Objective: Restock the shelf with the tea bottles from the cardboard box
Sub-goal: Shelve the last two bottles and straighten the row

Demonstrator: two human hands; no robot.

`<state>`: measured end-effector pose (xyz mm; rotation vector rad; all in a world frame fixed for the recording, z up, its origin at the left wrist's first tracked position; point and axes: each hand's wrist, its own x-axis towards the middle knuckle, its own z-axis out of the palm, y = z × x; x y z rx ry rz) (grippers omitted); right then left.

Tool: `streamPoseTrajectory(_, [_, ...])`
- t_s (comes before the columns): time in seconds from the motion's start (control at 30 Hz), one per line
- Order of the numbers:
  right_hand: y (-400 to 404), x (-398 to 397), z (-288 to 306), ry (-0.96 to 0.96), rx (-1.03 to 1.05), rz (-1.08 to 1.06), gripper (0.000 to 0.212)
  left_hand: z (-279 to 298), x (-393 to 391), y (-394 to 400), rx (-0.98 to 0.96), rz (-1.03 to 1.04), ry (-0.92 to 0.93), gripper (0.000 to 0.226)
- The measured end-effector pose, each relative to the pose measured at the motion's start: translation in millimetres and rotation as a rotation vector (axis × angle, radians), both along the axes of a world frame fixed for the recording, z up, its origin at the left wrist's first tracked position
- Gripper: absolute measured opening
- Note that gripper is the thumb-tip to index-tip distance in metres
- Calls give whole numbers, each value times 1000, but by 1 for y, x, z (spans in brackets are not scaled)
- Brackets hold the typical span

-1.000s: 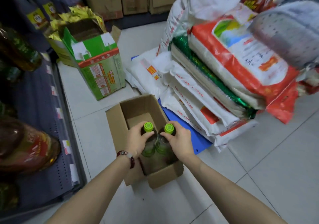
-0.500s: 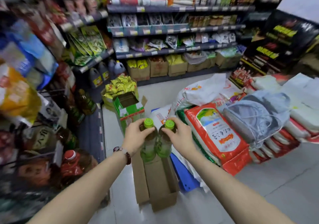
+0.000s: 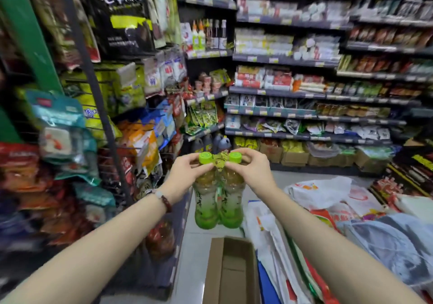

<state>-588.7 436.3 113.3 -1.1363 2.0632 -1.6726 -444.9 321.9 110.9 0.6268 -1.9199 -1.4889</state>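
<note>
Two green-capped tea bottles hang side by side in front of me at chest height. My left hand (image 3: 185, 176) grips the neck of the left tea bottle (image 3: 206, 206). The right tea bottle (image 3: 232, 206) is held at its neck by my right hand (image 3: 251, 172). Both bottles are upright and touch each other. Below them on the floor stands the brown cardboard box (image 3: 215, 278), open at the top, and the part of its inside I can see looks empty.
A rack of hanging snack bags (image 3: 131, 128) crowds the left side. Stocked shelves (image 3: 293, 92) run across the back. Stacked rice sacks (image 3: 328, 210) and a grey bag (image 3: 386, 245) lie at the right. A strip of tiled floor (image 3: 194, 257) runs between them.
Both hands have lifted the two bottles out of the box and up to chest height. My view has risen from the floor to the shelves ahead.
</note>
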Motion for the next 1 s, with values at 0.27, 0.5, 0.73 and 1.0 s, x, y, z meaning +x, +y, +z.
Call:
streamPoseTrajectory(0.27, [-39, 79, 27, -138, -27, 315, 32, 39, 120, -8, 62, 142, 76, 14])
streamPoseTrajectory(0.5, [-103, 176, 38, -142, -32, 534, 31, 41, 236, -34, 99, 317, 49, 18])
streamPoseTrajectory(0.73, [-170, 292, 45, -65, -17, 735, 32, 40, 354, -70, 93, 476, 45, 15])
streamPoseTrajectory(1.0, [-249, 416, 46, -41, -29, 844, 33, 38, 474, -131, 83, 606, 47, 20])
